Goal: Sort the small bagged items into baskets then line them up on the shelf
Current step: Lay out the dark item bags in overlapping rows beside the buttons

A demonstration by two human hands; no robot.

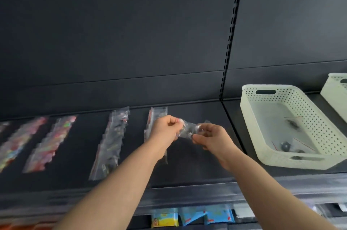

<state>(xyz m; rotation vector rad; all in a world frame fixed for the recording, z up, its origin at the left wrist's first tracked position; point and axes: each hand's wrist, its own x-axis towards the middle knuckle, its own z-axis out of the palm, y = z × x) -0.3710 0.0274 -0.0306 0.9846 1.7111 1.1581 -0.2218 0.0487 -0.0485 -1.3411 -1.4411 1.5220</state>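
Observation:
Both my hands hold one small clear bag point(188, 129) with a dark item inside, above the dark shelf point(189, 169). My left hand point(165, 128) pinches its left end with curled fingers. My right hand point(212, 138) pinches its right end. On the shelf lie rows of bagged items: colourful ones point(50, 145) at the left, dark ones point(112, 141) in the middle, and another row point(155, 115) partly hidden behind my left hand. A white perforated basket point(266, 147) stands to the right and holds a few small dark bagged items point(285, 146).
A second white basket point(336, 94) is cut off at the right edge. A slotted upright point(231, 30) divides the dark back panel. Below the shelf's front edge hang yellow and blue packets point(191, 216).

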